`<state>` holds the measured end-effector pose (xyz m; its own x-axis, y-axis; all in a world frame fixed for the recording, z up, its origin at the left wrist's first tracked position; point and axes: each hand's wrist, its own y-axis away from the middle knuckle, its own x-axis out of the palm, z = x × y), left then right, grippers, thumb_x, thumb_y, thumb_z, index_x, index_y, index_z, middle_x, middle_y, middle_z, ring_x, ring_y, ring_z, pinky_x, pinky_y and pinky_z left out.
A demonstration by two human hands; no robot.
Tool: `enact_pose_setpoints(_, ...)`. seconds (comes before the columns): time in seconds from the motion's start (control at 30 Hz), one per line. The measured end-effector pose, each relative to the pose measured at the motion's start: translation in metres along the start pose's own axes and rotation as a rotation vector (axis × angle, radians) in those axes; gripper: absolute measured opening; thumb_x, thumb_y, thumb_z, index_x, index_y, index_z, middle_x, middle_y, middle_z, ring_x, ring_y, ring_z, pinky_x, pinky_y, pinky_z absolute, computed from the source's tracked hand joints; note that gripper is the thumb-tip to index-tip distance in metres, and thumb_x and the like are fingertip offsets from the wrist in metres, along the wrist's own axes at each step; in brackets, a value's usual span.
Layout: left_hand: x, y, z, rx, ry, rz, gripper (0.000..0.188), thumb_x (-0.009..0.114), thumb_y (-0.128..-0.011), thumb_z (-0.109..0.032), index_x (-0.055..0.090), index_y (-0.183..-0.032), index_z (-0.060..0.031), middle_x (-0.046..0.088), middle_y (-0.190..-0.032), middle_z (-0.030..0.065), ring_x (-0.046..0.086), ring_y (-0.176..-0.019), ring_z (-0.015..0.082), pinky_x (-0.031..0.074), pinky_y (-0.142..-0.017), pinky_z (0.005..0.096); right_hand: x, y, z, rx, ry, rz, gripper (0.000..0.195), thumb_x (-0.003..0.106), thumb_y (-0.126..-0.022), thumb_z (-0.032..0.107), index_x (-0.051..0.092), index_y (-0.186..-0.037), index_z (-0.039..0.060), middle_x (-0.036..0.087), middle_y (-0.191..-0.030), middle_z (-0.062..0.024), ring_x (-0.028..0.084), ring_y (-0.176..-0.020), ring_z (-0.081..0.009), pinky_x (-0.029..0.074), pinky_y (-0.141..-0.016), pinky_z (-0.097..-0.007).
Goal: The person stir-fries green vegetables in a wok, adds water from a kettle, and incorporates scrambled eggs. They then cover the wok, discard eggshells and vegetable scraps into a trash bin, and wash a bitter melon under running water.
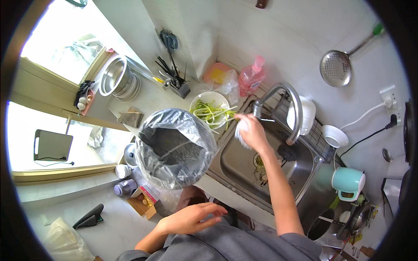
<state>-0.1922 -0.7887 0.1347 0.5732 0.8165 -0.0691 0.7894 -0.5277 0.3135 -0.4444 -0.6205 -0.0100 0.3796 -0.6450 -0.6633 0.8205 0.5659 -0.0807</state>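
My right hand [253, 133] is over the left part of the sink [235, 163], beside the base of the curved faucet [298, 107]. It grips a blurred white wad [241, 132] whose material I cannot make out. Close to its fingertips, green and pale vegetable stalks [212, 112] stick out over the rim of a white bowl [195, 99]. In front of my body hangs my left hand [199, 217], fingers loosely apart and holding nothing. A bin lined with a clear plastic bag [199, 163] stands left of the sink, near the bowl. Vegetable scraps [259, 166] lie around the drain.
A pink soap bottle [251, 78] and a crumpled plastic bag [230, 86] sit behind the bowl. A wire rack [321, 143] with white bowls borders the sink. Stacked metal bowls [114, 76] and a cutlery holder [180, 89] occupy the left counter; a turquoise kettle [346, 179] is at right.
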Motion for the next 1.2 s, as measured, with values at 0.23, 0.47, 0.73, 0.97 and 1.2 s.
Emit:
enact_pose_setpoints(0.23, -0.050, 0.024, -0.027, 0.107, 0.067, 0.054, 0.032, 0.050, -0.098, -0.023, 0.052, -0.121, -0.0014, 0.060, -0.106, 0.0143, 0.058, -0.103, 0.0292, 0.047, -0.088, 0.0367, 0.049, -0.156, -0.046, 0.342, 0.582, 0.167, 0.051, 0.060, -0.075, 0.011, 0.057, -0.125, 0.0162, 0.066, -0.101, -0.0197, 0.063, -0.095, -0.0375, 0.050, -0.084, -0.0460)
enact_pose_setpoints(0.47, -0.103, 0.031, -0.037, 0.141, 0.180, -0.005, 0.024, 0.052, -0.097, -0.017, 0.057, -0.112, 0.0010, 0.061, -0.106, 0.0143, 0.060, -0.099, 0.0281, 0.048, -0.085, 0.0353, -0.012, -0.147, 0.039, -0.038, -0.201, -0.428, 0.035, 0.069, -0.078, 0.015, 0.061, -0.105, -0.0060, 0.068, -0.090, -0.0171, 0.066, -0.085, -0.0249, 0.049, -0.080, -0.0337)
enact_pose_setpoints(0.73, -0.074, -0.067, -0.018, 0.006, 1.153, -0.434, 0.052, 0.046, -0.099, -0.036, 0.036, -0.141, -0.0076, 0.046, -0.138, 0.0098, 0.048, -0.123, 0.0273, 0.036, -0.104, 0.0428, -0.101, -0.019, 0.130, -0.072, -0.345, -0.557, 0.024, 0.062, -0.078, 0.003, 0.062, -0.101, -0.0017, 0.066, -0.086, -0.0052, 0.060, -0.080, -0.0113, 0.048, -0.074, -0.0267)
enact_pose_setpoints(0.97, -0.053, -0.088, -0.018, 0.144, 1.557, -0.361, 0.053, 0.044, -0.097, -0.044, 0.038, -0.138, -0.0118, 0.048, -0.135, 0.0066, 0.049, -0.120, 0.0235, 0.037, -0.104, 0.0430, -0.125, 0.104, 0.135, -0.130, -1.117, -0.443, 0.042, 0.070, -0.069, 0.016, 0.054, -0.105, 0.0008, 0.065, -0.095, -0.0154, 0.064, -0.086, -0.0234, 0.053, -0.076, -0.0361)
enact_pose_setpoints(1.2, -0.073, 0.049, -0.009, 0.171, 0.132, -1.419, 0.042, 0.055, -0.094, -0.009, 0.041, -0.134, -0.0059, 0.052, -0.115, 0.0030, 0.051, -0.097, 0.0089, 0.043, -0.084, 0.0237, -0.085, 0.111, 0.169, 0.265, -0.946, 0.037, 0.060, 0.062, -0.077, 0.005, 0.044, -0.134, 0.0000, 0.066, -0.105, -0.0125, 0.062, -0.094, -0.0135, 0.047, -0.087, -0.0265)
